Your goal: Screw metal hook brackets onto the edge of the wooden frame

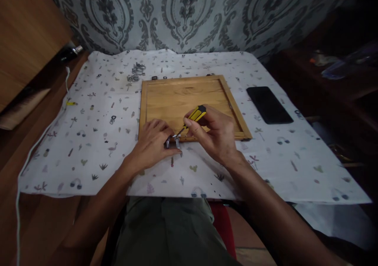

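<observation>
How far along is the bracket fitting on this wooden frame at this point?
Done: the wooden frame lies flat on the printed cloth. In hand: the left hand steadies a small metal bracket at the frame's near edge while the right hand works a yellow screwdriver on it. Left: more metal pieces lie unused beyond the frame's far left corner. How tight the screw is cannot be seen.

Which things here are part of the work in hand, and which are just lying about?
In use: left hand, right hand, yellow screwdriver, metal bracket, wooden frame.
Lying about: black phone, metal rings, white cable.
</observation>
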The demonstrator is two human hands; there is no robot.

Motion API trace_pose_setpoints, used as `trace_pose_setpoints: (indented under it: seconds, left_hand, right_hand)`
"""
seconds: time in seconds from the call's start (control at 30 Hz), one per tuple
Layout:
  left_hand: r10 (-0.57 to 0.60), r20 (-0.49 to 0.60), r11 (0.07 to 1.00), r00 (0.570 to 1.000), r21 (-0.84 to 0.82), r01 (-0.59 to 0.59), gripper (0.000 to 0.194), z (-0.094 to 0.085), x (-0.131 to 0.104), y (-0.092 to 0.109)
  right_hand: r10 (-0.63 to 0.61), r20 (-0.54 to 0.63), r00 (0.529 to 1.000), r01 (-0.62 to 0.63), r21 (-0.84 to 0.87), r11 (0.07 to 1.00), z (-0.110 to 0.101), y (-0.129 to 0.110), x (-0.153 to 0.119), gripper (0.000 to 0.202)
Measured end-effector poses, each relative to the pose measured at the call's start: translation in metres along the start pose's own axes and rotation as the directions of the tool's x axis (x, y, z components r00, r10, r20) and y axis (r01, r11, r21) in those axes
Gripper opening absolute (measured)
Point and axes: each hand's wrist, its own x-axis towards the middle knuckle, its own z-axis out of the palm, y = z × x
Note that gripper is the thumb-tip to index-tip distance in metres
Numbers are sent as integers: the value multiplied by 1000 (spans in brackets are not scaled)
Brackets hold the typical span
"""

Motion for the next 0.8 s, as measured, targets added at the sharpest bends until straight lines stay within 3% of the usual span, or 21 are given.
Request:
trace_pose_setpoints:
  seconds: [0.13,0.53,0.8]
  left_hand:
    - [1,19,1000,1000,-7,-1,43,-2,0,0]
    - [15,-7,1000,1000,-15,-16,42,0,0,-2]
    - [24,-1,1000,1000,-4,-24,44,-1,0,-2]
  right_hand:
    - [8,102,995,-10,19,1000,-5,1,5,34]
    - [-67,229,971,52,71,996,-14,7,21,37]
    - [-50,230,972,10,173,985,-14,5,19,35]
